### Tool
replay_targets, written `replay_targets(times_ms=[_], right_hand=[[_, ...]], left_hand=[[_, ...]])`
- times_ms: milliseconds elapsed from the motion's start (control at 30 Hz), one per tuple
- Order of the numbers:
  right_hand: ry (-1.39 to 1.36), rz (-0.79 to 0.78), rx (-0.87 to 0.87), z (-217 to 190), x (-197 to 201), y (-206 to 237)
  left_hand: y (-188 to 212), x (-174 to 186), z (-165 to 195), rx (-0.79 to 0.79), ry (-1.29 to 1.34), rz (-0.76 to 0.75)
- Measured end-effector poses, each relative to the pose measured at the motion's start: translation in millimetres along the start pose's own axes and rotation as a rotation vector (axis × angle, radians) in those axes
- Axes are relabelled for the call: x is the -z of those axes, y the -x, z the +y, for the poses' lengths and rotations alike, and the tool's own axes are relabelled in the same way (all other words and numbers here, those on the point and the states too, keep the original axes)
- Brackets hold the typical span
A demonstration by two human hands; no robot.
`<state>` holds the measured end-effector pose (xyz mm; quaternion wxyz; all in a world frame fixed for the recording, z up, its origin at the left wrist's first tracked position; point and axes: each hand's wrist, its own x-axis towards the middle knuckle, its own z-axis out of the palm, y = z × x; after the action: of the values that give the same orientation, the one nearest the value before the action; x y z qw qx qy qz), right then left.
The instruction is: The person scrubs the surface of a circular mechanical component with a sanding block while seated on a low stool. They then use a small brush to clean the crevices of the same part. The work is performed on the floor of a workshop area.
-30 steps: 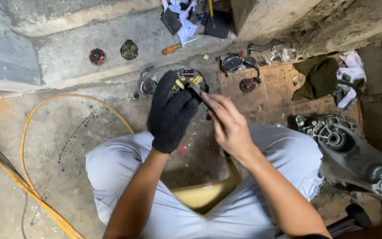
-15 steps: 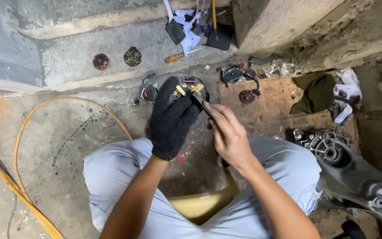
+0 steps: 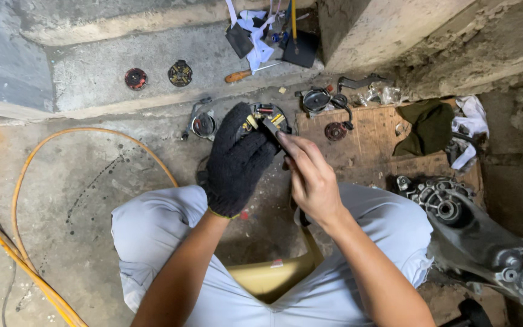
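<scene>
Left hand [image 3: 235, 162], in a black knit glove, was wrapped around a round coil part [image 3: 266, 116] with yellow and copper windings, holding it up in front of the knees. Right hand [image 3: 312, 175], bare, was closed on a thin dark tool [image 3: 270, 126] with the fingers pinched near its tip, and the tip touched the coil part just above the gloved fingers. Both hands sat close together, nearly touching. Just left of the gloved hand lay a small round metal part [image 3: 203, 124] on the concrete floor [image 3: 80, 181]. Farther up and left, 2 round discs [image 3: 180, 72] rested on a concrete step [image 3: 92, 66]. Up past the hands lay a screwdriver with an orange handle [image 3: 238, 75]. Right of the right hand was a cardboard sheet [image 3: 376, 142] carrying small dark round parts [image 3: 335, 131], a dark green cloth [image 3: 428, 124] and white rags [image 3: 470, 130]. Well right and lower sat a grey metal engine casing [image 3: 455, 218]. An orange hose [image 3: 25, 181] curved across the floor well left of the left hand. A yellow stool [image 3: 273, 275] showed between the legs.
</scene>
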<state>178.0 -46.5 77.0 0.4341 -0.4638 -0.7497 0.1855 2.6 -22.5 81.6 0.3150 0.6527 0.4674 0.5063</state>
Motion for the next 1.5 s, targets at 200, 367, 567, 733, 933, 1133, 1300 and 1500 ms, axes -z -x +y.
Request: replay_targets(times_ms=[200,367,567,733,933,1133,1300,1500], right_hand=[[0.006,0.008,-0.019,-1.0,0.3,0.5],[-0.001,0.006,-0.031,-1.0,-0.7,0.5],[0.031,0.009,0.01,0.4,3.2,-0.1],[0.042,0.016,0.023,1.2,1.7,0.4],[0.028,0.016,0.013,4.9,0.6,4.5],[0.03,0.039,0.031,10.6,-1.1,6.4],[0.017,0.035,0.016,10.9,-2.7,6.9],[0.01,0.053,0.045,7.5,-1.2,6.8]], left_hand=[[-0.1,-0.7,-6.2,-0.014,-0.1,0.008],[-0.9,-0.2,-7.9,0.041,0.022,0.009],[7.0,-6.3,2.4,0.131,0.252,0.034],[8.2,-6.0,-1.3,-0.043,0.051,0.041],[2.0,-4.9,-13.0,0.306,0.759,-0.04],[6.4,-6.6,-9.6,0.086,0.176,0.021],[8.0,-7.7,-8.8,0.008,0.039,0.047],[9.7,-6.9,-9.7,-0.025,-0.01,0.065]])
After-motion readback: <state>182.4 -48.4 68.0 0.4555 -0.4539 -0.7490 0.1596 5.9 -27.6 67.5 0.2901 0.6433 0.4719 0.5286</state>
